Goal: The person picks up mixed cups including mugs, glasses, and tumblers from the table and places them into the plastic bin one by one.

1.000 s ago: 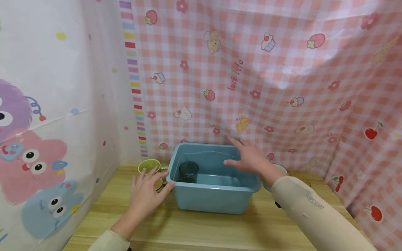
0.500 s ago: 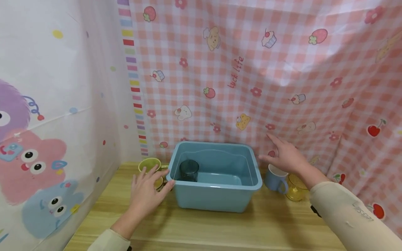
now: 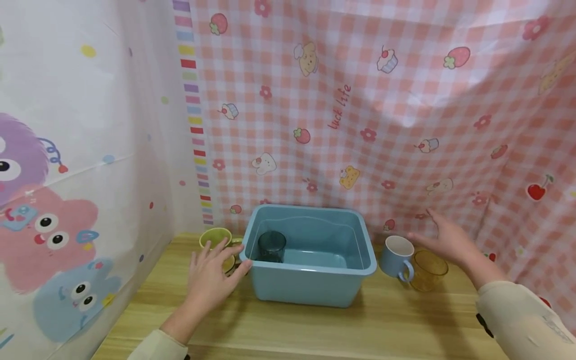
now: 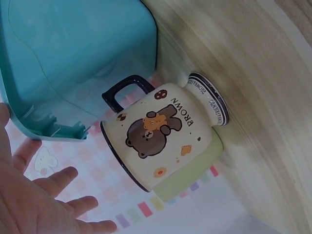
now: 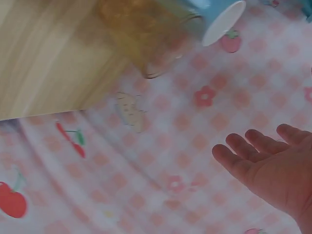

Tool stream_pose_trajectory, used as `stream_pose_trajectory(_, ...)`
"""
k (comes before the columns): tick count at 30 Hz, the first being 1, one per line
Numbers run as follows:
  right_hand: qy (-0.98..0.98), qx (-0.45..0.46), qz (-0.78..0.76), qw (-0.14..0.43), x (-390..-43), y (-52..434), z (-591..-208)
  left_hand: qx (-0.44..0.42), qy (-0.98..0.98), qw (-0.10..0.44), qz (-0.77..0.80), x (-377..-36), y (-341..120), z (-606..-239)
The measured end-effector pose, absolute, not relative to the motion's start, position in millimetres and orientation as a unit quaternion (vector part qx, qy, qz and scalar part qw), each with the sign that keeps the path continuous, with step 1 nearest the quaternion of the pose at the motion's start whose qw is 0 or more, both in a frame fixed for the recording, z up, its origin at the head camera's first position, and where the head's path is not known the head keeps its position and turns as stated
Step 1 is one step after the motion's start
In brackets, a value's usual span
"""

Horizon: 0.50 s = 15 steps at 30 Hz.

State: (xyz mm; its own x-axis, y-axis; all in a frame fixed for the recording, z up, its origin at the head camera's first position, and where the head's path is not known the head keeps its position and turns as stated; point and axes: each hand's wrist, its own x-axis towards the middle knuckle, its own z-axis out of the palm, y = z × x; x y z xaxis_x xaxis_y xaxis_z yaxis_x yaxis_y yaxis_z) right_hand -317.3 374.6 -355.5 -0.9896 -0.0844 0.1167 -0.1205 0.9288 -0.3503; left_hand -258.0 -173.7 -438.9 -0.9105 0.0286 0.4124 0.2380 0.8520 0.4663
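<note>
My left hand [image 3: 211, 275], fingers spread, is at the left rim of a blue plastic bin [image 3: 310, 285]; thumb and index finger seem to touch the rim. Below this hand stands a cream mug [image 4: 156, 131] with a bear print and dark handle, largely hidden in the head view. A yellow-green mug [image 3: 216, 237] stands behind it. Inside the bin, at its left, sits a dark glass [image 3: 272, 246]. My right hand [image 3: 447, 241] hovers with extended fingers above and behind an amber glass [image 3: 427, 272], holding nothing. A blue mug [image 3: 393, 260] stands left of that glass.
The wooden table [image 3: 306, 330] carries all these things. A pink checked cloth [image 3: 288, 115] hangs close behind the bin. A white printed cloth [image 3: 135, 150] hangs along the left side.
My right hand has moved right, from above the bin past the blue mug to the amber glass, uncovering both. My left hand has stayed at the bin's left rim.
</note>
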Motion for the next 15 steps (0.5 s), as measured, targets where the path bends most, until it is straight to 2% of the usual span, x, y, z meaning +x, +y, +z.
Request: stream_pose_trajectory(15,-0.984,0.032,0.177,0.009,-305,426,-398,-0.073,-0.938,0.204,-0.269,-258,-173,-439)
